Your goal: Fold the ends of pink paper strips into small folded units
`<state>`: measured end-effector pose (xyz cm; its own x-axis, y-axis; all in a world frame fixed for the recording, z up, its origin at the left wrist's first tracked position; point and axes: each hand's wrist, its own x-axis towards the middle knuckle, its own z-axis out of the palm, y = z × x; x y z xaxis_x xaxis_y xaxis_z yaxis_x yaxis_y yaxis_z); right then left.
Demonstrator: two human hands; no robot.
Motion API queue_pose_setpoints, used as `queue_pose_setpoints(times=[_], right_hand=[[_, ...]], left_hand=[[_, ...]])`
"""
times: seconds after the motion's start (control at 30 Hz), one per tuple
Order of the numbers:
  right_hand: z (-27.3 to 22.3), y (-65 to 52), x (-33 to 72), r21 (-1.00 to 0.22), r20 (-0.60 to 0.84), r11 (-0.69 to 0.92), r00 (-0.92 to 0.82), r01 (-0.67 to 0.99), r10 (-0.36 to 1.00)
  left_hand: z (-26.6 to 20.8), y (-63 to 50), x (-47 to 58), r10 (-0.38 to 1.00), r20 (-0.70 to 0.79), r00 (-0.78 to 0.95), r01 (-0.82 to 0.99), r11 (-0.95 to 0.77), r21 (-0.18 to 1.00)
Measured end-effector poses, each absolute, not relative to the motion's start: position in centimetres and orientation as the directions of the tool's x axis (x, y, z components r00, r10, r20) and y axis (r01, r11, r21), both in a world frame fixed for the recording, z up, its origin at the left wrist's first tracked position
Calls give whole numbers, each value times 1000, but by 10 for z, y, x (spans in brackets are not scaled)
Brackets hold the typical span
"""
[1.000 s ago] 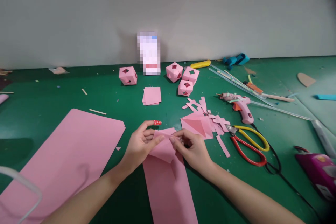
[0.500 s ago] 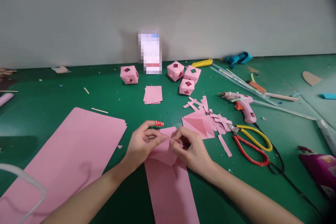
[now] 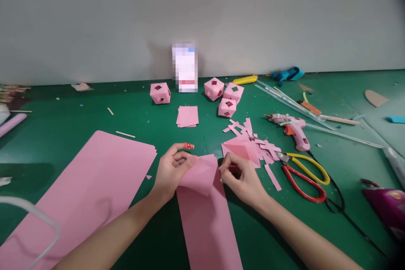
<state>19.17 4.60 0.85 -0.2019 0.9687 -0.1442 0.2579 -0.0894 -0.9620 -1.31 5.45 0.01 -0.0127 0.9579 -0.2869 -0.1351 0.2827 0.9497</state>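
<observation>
A piece of pink paper [image 3: 199, 177] with a curled lower edge is pinched between the thumb and fingers of my left hand [image 3: 169, 173]. One left finger, wearing red patterned tape or a red nail covering, sticks out. Beneath the piece lies a long pink paper strip [image 3: 209, 232] reaching toward me. Just off the piece's right edge, my right hand [image 3: 243, 177] has thumb and forefinger pressed together; what they hold, if anything, is hidden. Close beyond the right hand are a creased pink paper piece [image 3: 242, 147] and narrow pink offcuts [image 3: 265, 147].
Large pink sheets [image 3: 82, 190] lie left. Several folded paper balls [image 3: 214, 89], small paper squares [image 3: 189, 116] and an upright blurred screen [image 3: 186, 67] stand toward the wall. To the right lie a glue gun [image 3: 294, 128], red-and-yellow-handled scissors [image 3: 305, 177] and a yellow cutter [image 3: 246, 80].
My right hand has moved right, off the middle of the paper's upper part to beside its right edge. My left hand still grips the paper. The whole view has shifted slightly.
</observation>
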Motion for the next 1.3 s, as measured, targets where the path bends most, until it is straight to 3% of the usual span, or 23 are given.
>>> queue_pose_setpoints(times=[0.2,0.33,0.57,0.77,0.97,1.3], right_hand=[[6,47,186,-961,-171,-112,-230,251,958],[5,46,176,-969,-162,-98,-286,226,944],[2,51,179,-976,-216,-201,-230,88,949],[4,53,180,-959,-284,-269,-254,92,924],[4,55,180,-979,-183,-154,-243,136,953],[9,53,176,-984,-163,-142,-218,110,962]], left_hand=[[0,54,-12,966,-258,-9,-75,257,964],[4,53,-12,967,-241,83,-16,244,970],[8,53,-14,940,-274,203,46,271,962],[3,50,-13,941,-281,187,34,280,960],[0,49,-15,926,-273,260,71,264,962],[-5,43,-16,927,-210,310,239,138,961]])
